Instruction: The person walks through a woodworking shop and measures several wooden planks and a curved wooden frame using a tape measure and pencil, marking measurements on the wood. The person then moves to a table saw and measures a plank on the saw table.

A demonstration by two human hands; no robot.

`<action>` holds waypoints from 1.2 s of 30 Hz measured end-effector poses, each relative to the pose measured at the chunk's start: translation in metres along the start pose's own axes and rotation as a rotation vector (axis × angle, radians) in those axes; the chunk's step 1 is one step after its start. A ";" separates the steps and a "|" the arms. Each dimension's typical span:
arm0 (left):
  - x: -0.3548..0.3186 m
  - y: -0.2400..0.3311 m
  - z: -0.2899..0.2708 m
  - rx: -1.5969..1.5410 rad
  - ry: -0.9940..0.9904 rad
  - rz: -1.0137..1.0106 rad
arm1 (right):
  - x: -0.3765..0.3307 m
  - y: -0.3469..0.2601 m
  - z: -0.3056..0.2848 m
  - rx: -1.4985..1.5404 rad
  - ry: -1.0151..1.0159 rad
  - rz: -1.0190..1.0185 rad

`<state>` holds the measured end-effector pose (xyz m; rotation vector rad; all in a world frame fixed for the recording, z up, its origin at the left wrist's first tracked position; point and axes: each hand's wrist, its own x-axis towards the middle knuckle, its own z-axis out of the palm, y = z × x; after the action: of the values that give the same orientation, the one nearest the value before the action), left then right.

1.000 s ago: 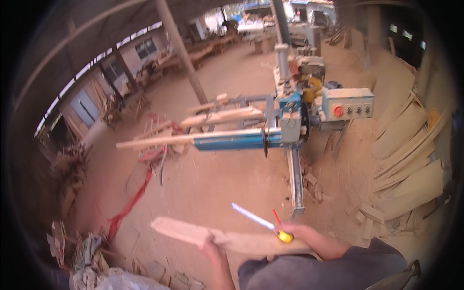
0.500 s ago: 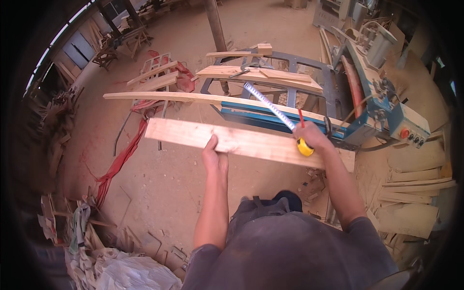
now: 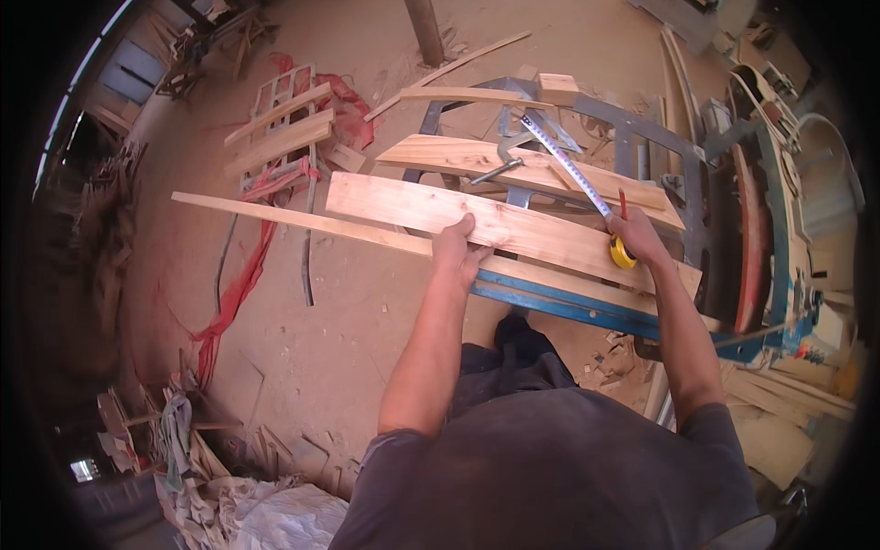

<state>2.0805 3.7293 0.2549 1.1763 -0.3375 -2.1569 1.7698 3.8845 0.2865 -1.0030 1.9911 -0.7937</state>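
A pale wooden board (image 3: 403, 202) lies slanted in front of me, over the near side of the machine frame. My left hand (image 3: 458, 249) is closed on its near edge, thumb on the top face and fingers underneath. My right hand (image 3: 640, 236) is closed round a yellow tape measure (image 3: 622, 253) at the board's right part. From it the white blade (image 3: 570, 169) reaches out to the upper left, beyond the board. A red pencil (image 3: 622, 203) sticks up from the same hand. Whether this hand also touches the board is hidden.
A long thin strip (image 3: 275, 216) runs along the blue rail (image 3: 568, 301) under the board and juts far left. Behind lie a wider plank (image 3: 449, 156), a metal clamp (image 3: 502, 165) and a wood block (image 3: 557, 89). A rack with planks (image 3: 280, 147) stands left, beside red cloth (image 3: 215, 335).
Both hands have carried the board forward and to the right, from over the floor to above the blue rail. The tape measure and pencil moved along in the right hand.
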 end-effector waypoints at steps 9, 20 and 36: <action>0.015 0.084 -0.083 0.734 0.243 0.512 | 0.015 -0.022 0.076 -0.373 0.012 -0.172; 0.123 0.192 -0.124 1.014 0.248 0.733 | 0.073 -0.112 0.209 -0.679 -0.115 -0.119; 0.188 0.181 -0.159 1.298 0.212 0.794 | 0.075 -0.094 0.187 -0.754 -0.034 -0.018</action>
<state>2.2140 3.4832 0.1329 1.4649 -1.8939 -0.9561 1.9307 3.7386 0.2365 -1.4287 2.2952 0.0032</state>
